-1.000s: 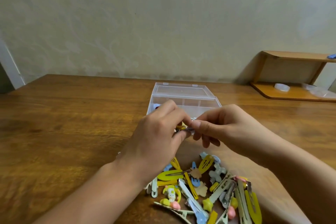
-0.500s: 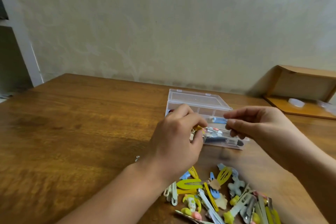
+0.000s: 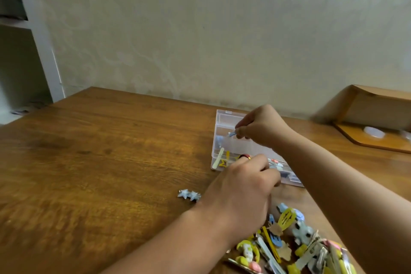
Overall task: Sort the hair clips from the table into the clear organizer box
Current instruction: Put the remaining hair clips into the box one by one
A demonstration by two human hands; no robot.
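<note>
Now apart | right hand (image 3: 262,127) moved over organizer box (image 3: 224,118), pinching blue clip (image 3: 232,133) | left hand (image 3: 242,191) curled, contents hidden

Left hand (image 3: 243,193), right hand (image 3: 262,128): bare; both forearms bare, no sleeves visible.

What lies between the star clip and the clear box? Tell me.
Only bare wooden table lies between the star clip and the clear organizer box, in the head view.
</note>
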